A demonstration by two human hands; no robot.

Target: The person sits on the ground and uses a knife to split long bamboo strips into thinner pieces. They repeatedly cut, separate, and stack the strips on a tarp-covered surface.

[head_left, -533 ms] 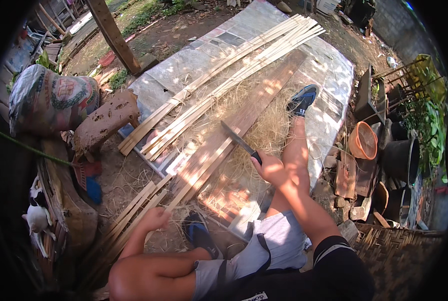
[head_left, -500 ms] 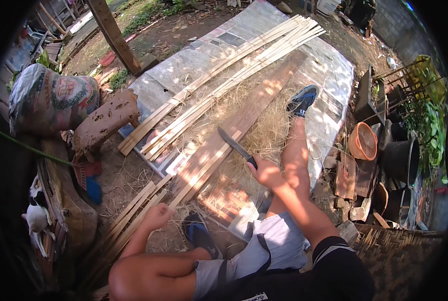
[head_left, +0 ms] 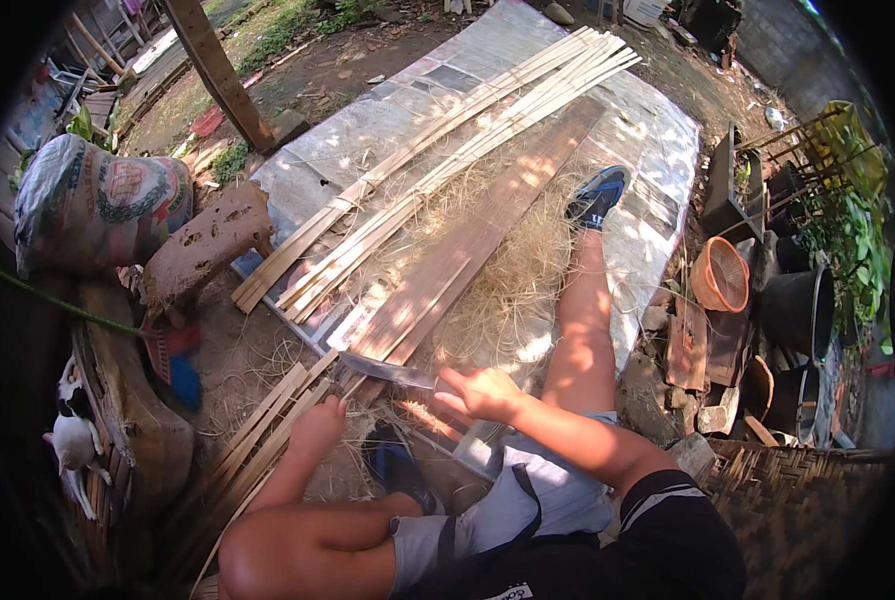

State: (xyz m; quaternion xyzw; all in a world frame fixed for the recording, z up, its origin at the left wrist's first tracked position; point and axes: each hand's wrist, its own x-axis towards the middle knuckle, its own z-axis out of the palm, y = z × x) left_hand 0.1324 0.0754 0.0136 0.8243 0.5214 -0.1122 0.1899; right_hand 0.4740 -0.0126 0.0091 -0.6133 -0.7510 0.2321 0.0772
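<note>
Head view, looking down: a thin pale strip (head_left: 404, 347) of wood or bamboo lies along a brown plank (head_left: 497, 215), its near end reaching toward the person's left hand (head_left: 317, 426). That hand's fingers are drawn together, pinching the strip. Across it, near the plank's close end, runs the long blade of a knife (head_left: 387, 372); whether the edge bites cannot be told. The right hand (head_left: 479, 392) has its fingers curled around the handle, mostly hiding it.

Curly shavings (head_left: 512, 285) heap beside the plank. On its other side, two bundles of strips (head_left: 447, 185) stretch over a pale sheet (head_left: 657, 130) printed with blurred panels. More strips (head_left: 267, 425) lie at lower left, near the left hand.

The person sits with legs apart, in grey shorts (head_left: 557, 470) and a black shirt (head_left: 657, 550) bearing a small white print, cut off by the lower edge. Pale lettering marks the strap of the right sandal (head_left: 599, 195).

At left stands a bulging sack (head_left: 102, 205) with printed lettering and a red-and-green emblem; below it, a white-and-black cat (head_left: 75, 435) lies. At right is an orange basket (head_left: 719, 275).
</note>
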